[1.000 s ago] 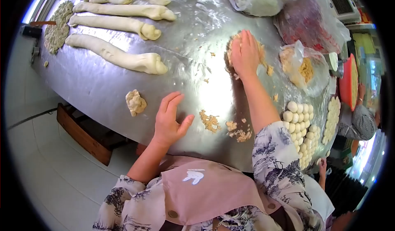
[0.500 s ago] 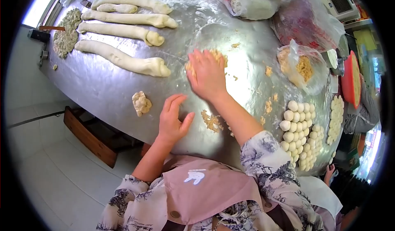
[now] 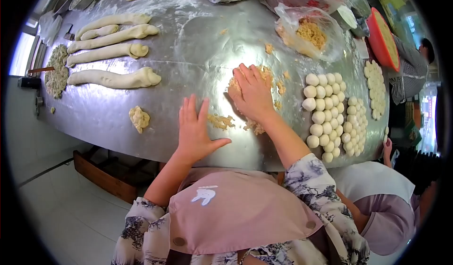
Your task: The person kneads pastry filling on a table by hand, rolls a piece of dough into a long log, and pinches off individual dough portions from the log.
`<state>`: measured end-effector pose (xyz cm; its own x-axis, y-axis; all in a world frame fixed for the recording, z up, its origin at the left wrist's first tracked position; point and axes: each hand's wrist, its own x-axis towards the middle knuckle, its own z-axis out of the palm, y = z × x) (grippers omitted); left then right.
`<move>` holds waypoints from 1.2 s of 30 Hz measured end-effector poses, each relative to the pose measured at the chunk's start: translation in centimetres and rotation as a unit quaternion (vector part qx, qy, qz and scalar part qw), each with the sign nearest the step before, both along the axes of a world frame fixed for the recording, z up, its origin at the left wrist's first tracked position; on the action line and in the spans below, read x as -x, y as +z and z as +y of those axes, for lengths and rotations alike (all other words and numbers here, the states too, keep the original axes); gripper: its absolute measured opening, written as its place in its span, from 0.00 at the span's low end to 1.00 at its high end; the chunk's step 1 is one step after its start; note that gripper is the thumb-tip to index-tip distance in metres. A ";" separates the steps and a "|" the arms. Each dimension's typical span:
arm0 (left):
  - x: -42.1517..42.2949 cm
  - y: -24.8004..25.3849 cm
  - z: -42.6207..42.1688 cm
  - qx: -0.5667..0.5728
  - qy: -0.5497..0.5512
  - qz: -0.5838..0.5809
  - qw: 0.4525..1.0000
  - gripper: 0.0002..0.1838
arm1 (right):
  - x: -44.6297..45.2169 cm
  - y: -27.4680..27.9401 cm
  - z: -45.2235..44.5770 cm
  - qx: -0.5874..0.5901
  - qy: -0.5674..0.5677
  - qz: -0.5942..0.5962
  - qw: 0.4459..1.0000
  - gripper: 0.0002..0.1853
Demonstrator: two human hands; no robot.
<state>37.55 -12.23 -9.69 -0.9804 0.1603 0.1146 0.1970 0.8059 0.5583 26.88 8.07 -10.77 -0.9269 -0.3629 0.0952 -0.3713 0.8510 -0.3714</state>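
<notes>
My right hand (image 3: 253,94) lies with spread fingers on a patch of crumbly tan filling (image 3: 267,76), part of it hidden under the palm. Flat on the metal table (image 3: 198,50), my left hand (image 3: 194,130) has its fingers apart and holds nothing. Just beyond its thumb is a smaller heap of crumbs (image 3: 220,121). A small lump of dough (image 3: 139,119) sits to the left of my left hand. Several long dough rolls (image 3: 113,78) lie farther left. Rows of round dough balls (image 3: 323,104) are to the right of my right hand.
An open plastic bag of filling (image 3: 311,32) stands at the back right, beside a red basin (image 3: 382,39). Flattened dough pieces (image 3: 374,89) lie at the right edge. Another person (image 3: 384,203) is close on my right; a second person (image 3: 406,71) is beyond the basin.
My right hand moved left across the table, then back over the crumbs nearer my body. My left hand's fingers have spread wider. The view has shifted, showing more of the table's right side.
</notes>
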 end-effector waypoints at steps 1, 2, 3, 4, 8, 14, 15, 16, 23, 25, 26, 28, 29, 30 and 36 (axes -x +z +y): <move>-0.2 0.0 0.8 0.023 -0.007 0.000 1.000 0.63 | -0.8 0.5 0.3 0.002 0.006 0.006 1.000 0.36; -0.4 -0.4 1.5 0.028 -0.010 -0.008 1.000 0.64 | -2.0 1.3 0.8 0.003 0.012 0.012 1.000 0.38; -0.3 -0.8 1.7 0.047 -0.004 -0.004 0.999 0.64 | -3.2 2.1 1.2 0.003 0.018 0.019 1.000 0.40; -0.1 -1.3 2.1 0.066 0.003 0.000 0.998 0.63 | -5.0 2.9 1.6 -0.033 0.002 -0.006 0.999 0.45; 0.9 -1.5 2.6 0.102 -0.008 0.009 0.995 0.60 | -10.4 1.2 2.3 -0.080 -0.094 -0.032 0.992 0.46; 4.5 -2.1 3.7 0.083 -0.087 0.021 0.993 0.60 | -7.5 -0.9 4.6 -0.082 -0.235 0.027 0.968 0.46; 5.2 -2.0 4.1 0.071 -0.106 0.022 0.992 0.60 | -6.3 -1.1 5.5 -0.075 -0.252 0.035 0.964 0.46; 5.7 -1.9 4.6 0.068 -0.114 0.018 0.991 0.59 | -5.2 -1.3 6.1 -0.091 -0.254 0.060 0.961 0.46; 8.5 -1.6 6.8 0.065 -0.071 0.012 0.995 0.55 | 2.3 -1.5 5.7 0.022 -0.168 0.057 0.984 0.42; 9.2 -1.9 6.5 0.079 -0.035 0.022 0.996 0.54 | 4.5 -2.0 5.0 0.065 -0.160 0.083 0.981 0.39; 9.7 -2.0 6.3 0.088 -0.018 0.033 0.995 0.54 | 5.8 -2.0 4.6 0.077 -0.153 0.088 0.981 0.39; 10.5 -2.3 5.6 0.099 0.021 0.044 0.994 0.54 | 8.2 -2.2 3.5 0.071 -0.134 0.111 0.982 0.37; 10.9 -2.4 5.2 0.101 0.043 0.045 0.993 0.55 | 9.1 -2.4 2.8 0.068 -0.120 0.104 0.985 0.37; 11.3 -2.6 4.6 0.103 0.065 0.047 0.991 0.55 | 9.9 -2.4 2.0 0.064 -0.105 0.098 0.988 0.37; 13.2 -1.3 0.0 0.137 0.219 -0.020 0.966 0.68 | 13.9 -2.3 -2.5 0.060 0.024 0.076 0.995 0.39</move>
